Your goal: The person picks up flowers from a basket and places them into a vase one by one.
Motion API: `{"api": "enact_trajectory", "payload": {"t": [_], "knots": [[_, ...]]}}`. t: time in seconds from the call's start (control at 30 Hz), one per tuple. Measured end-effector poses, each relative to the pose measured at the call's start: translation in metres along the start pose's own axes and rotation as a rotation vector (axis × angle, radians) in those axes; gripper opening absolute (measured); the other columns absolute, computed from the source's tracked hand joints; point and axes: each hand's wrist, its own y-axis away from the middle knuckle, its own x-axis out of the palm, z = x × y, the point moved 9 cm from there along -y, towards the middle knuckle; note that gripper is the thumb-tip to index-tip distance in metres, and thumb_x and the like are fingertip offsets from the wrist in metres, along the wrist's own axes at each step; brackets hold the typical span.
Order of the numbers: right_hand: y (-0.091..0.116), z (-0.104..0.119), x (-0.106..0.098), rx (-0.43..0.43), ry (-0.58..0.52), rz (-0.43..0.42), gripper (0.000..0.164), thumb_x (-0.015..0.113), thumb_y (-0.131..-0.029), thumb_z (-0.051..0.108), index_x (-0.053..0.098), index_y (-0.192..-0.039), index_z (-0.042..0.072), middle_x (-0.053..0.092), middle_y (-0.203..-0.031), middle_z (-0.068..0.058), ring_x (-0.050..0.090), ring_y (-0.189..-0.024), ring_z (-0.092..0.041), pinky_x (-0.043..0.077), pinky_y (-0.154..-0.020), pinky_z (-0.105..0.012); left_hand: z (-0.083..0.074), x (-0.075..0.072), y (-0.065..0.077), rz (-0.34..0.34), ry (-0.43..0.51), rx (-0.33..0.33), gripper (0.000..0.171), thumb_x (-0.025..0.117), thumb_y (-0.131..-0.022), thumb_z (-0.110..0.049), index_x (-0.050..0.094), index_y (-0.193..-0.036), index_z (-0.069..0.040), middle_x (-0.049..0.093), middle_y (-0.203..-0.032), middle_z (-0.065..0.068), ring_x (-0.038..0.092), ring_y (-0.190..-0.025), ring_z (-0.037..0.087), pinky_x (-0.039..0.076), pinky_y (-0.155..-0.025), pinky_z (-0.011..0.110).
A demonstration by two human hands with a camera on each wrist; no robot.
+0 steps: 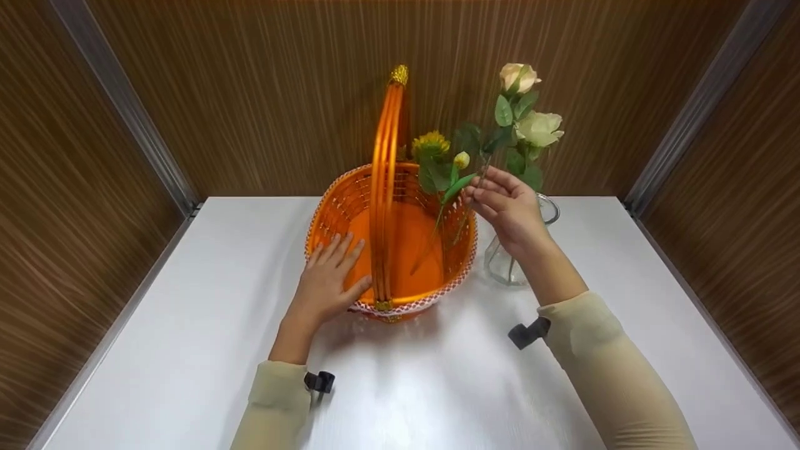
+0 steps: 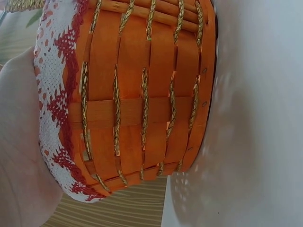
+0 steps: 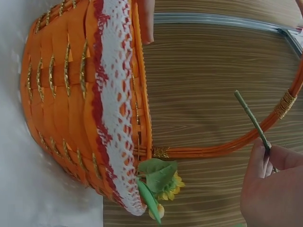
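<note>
An orange woven basket (image 1: 400, 250) with a tall arched handle (image 1: 382, 187) and white-and-red lace trim (image 2: 52, 94) stands on the table. My left hand (image 1: 328, 278) rests over its left front rim, fingers fairly straight and spread, the thumb near the handle's base. Above the basket's right side, my right hand (image 1: 509, 209) pinches a thin green stem (image 3: 251, 116) between thumb and fingers. Pale roses (image 1: 539, 128) with green leaves rise behind that hand; which bloom tops the pinched stem cannot be told. A yellow sunflower (image 1: 431, 144) and a yellow-white bud (image 1: 462, 160) stand in the basket.
A clear glass vase (image 1: 500, 262) stands right of the basket, partly hidden by my right hand and forearm; a stem shows inside it. The white table (image 1: 187, 350) is enclosed by brown wood-grain panels (image 1: 275, 94) at the back and sides.
</note>
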Motion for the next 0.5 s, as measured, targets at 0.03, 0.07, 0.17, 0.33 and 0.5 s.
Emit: {"api": "enact_trajectory", "payload": {"t": [0.03, 0.07, 0.17, 0.33, 0.5], "knots": [[0.001, 0.003, -0.001, -0.003, -0.005, 0.001, 0.048, 0.060, -0.091, -0.014, 0.045, -0.135, -0.004, 0.066, -0.109, -0.016, 0.072, -0.093, -0.024, 0.058, -0.088, -0.036, 0.000, 0.000, 0.000, -0.001, 0.001, 0.002, 0.072, 0.042, -0.099, -0.058, 0.030, -0.158, -0.019, 0.026, -0.164, 0.007, 0.025, -0.151, 0.033, 0.016, -0.122, 0.057], [0.002, 0.005, -0.001, -0.005, -0.010, 0.001, 0.046, 0.061, -0.090, -0.014, 0.046, -0.133, -0.003, 0.066, -0.109, -0.016, 0.072, -0.093, -0.024, 0.058, -0.088, -0.036, 0.000, 0.000, 0.001, -0.005, 0.002, 0.004, 0.072, 0.042, -0.099, -0.058, 0.031, -0.158, -0.018, 0.027, -0.164, 0.007, 0.025, -0.151, 0.034, 0.016, -0.121, 0.057], [0.003, 0.013, -0.003, -0.020, -0.018, 0.001, 0.047, 0.061, -0.090, -0.015, 0.045, -0.134, -0.004, 0.068, -0.106, -0.014, 0.072, -0.092, -0.023, 0.058, -0.089, -0.036, 0.000, -0.001, 0.001, -0.015, 0.006, 0.010, 0.072, 0.042, -0.099, -0.057, 0.032, -0.158, -0.017, 0.028, -0.163, 0.008, 0.026, -0.150, 0.034, 0.017, -0.121, 0.057], [0.006, 0.024, -0.009, -0.049, -0.020, -0.007, 0.050, 0.061, -0.090, -0.015, 0.043, -0.135, -0.006, 0.067, -0.106, -0.015, 0.072, -0.093, -0.024, 0.057, -0.090, -0.037, 0.000, -0.001, 0.002, -0.011, 0.007, 0.012, 0.072, 0.043, -0.099, -0.058, 0.032, -0.158, -0.017, 0.028, -0.164, 0.008, 0.025, -0.151, 0.034, 0.016, -0.122, 0.057], [0.010, 0.032, -0.017, -0.060, -0.029, -0.011, 0.048, 0.063, -0.089, -0.015, 0.046, -0.133, -0.005, 0.067, -0.108, -0.015, 0.072, -0.095, -0.025, 0.057, -0.090, -0.036, 0.000, -0.002, 0.001, -0.001, 0.008, 0.009, 0.072, 0.042, -0.099, -0.058, 0.030, -0.158, -0.019, 0.026, -0.164, 0.008, 0.024, -0.151, 0.034, 0.015, -0.122, 0.057]]}}
